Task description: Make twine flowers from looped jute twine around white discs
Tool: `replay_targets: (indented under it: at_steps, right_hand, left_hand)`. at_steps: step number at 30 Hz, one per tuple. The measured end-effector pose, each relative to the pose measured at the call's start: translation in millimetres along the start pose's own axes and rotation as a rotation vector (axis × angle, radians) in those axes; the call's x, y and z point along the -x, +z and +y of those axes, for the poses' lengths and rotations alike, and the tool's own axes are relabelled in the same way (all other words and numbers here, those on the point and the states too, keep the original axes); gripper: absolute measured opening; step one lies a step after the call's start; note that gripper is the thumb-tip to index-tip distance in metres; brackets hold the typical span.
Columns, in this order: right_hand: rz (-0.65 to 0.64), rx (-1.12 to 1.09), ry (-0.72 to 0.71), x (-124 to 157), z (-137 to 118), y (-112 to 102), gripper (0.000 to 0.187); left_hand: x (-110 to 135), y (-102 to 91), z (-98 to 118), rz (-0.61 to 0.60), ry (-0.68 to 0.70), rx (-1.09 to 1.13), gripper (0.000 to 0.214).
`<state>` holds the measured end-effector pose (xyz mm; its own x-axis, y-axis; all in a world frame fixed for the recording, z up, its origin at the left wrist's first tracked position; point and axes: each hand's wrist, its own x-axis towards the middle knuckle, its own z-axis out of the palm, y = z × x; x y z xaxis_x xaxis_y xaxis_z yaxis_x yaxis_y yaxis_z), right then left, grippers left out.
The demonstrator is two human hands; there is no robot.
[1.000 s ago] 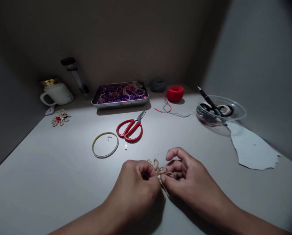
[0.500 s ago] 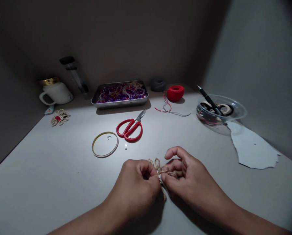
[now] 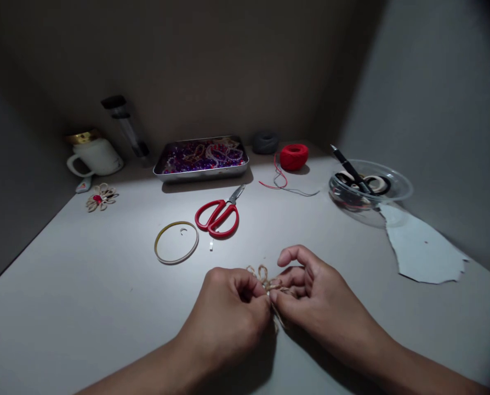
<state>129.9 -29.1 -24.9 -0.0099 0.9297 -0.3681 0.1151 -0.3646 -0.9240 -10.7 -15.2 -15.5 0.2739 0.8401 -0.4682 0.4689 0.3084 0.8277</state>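
Observation:
Close to the front of the table, a small looped flower of tan twine (image 3: pixel 263 273) is pinched between both hands. My left hand (image 3: pixel 233 307) grips it from the left, thumb and forefinger closed at its centre. From the other side my right hand (image 3: pixel 314 296) holds its loops between thumb and curled fingers, with the forefinger raised. A tiny pale spot shows where the thumbs meet; I cannot tell what it is. The fingers hide much of the flower. Beyond the hands lie red-handled scissors (image 3: pixel 219 216) and a thin bangle ring (image 3: pixel 176 260).
A metal tray (image 3: pixel 204 174) of beads stands at the back, beside a grey thread ball (image 3: pixel 265 142) and a red thread ball (image 3: pixel 294 157). At right are a clear bowl (image 3: pixel 405 189) with a pen and white card (image 3: pixel 426 247). A finished-looking twine flower (image 3: pixel 101 198) and mug (image 3: pixel 97 156) are left.
The thumbs have shifted very slightly at the flower's centre, and its lower loops have turned a little. Both hands keep their grip; the other things stay in place.

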Motion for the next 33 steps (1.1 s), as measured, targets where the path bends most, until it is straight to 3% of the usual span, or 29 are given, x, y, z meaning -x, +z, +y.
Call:
replay_targets:
  at_steps: [14,33]
  right_hand:
    - [-0.002,0.027,-0.027,2.5,-1.0,0.2,0.031]
    - [-0.030,0.000,-0.025,1.3,-0.4,-2.6,0.030]
  left_hand:
    - [-1.8,0.4,-0.9,0.040,0.030,-0.009,0.012]
    - [-3.7,-6.2,1.1,-0.050,-0.065,0.085,0.012]
